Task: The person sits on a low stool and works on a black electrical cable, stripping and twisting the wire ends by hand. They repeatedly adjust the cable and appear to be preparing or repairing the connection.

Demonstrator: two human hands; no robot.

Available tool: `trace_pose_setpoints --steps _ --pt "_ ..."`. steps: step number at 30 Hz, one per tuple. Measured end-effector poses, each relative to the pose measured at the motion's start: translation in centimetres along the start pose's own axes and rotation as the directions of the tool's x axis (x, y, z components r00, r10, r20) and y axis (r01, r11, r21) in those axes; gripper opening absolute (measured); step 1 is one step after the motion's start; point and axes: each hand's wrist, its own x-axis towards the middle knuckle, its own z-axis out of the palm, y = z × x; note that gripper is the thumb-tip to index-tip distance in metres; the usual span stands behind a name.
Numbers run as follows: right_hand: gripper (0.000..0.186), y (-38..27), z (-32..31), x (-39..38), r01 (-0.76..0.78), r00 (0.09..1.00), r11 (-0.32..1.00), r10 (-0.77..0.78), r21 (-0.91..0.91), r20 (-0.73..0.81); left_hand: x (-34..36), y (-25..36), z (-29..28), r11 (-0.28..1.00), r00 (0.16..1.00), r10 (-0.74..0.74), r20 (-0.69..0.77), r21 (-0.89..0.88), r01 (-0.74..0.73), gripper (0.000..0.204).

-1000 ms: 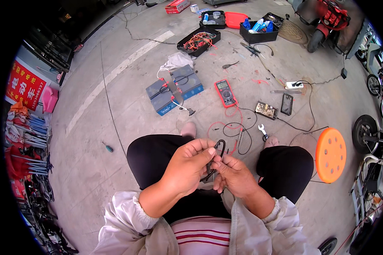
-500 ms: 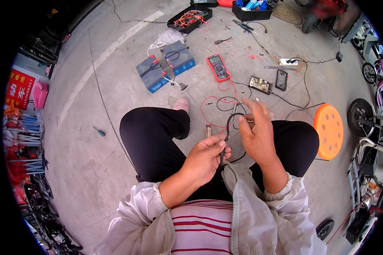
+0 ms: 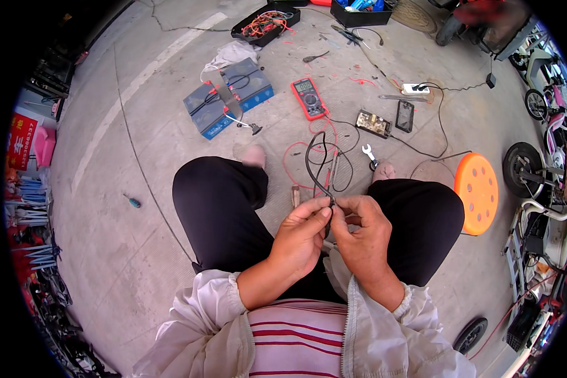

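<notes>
Left hand [image 3: 298,238] pinches a black cable [image 3: 308,159] between thumb and fingers; right hand [image 3: 366,238] grips the same cable right beside it, fingertips nearly meeting. Cable is held up between the knees, in front of the torso, its loop rising past the fingertips. Exact joint detail is too small to tell. On the floor ahead: red multimeter [image 3: 308,99], with red and black leads trailing toward the feet; opened circuit board [image 3: 373,123] next to a black case shell [image 3: 404,116]; wrench [image 3: 369,153] near the right foot. Blue-grey batteries [image 3: 203,114] sit left of the multimeter; orange stool [image 3: 477,194] stands right of the right knee.
</notes>
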Motion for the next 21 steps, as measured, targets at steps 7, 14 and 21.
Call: trace_pose_setpoints --steps 7,14,21 --pt "0.012 0.0 0.4 0.3 -0.021 0.999 0.997 0.019 -0.073 -0.028 0.4 0.0 0.5 0.996 0.998 0.062 -0.01 0.066 -0.061 0.017" --pt "0.011 0.3 0.6 0.6 0.026 0.999 0.99 -0.03 -0.142 -0.021 0.6 -0.3 0.2 0.986 0.994 0.109 -0.028 0.134 -0.104 0.018" --pt "0.003 1.9 0.3 0.9 -0.557 0.823 0.577 0.478 0.598 0.307 0.8 0.7 -0.4 0.998 0.989 0.011 0.151 0.063 -0.021 0.017"
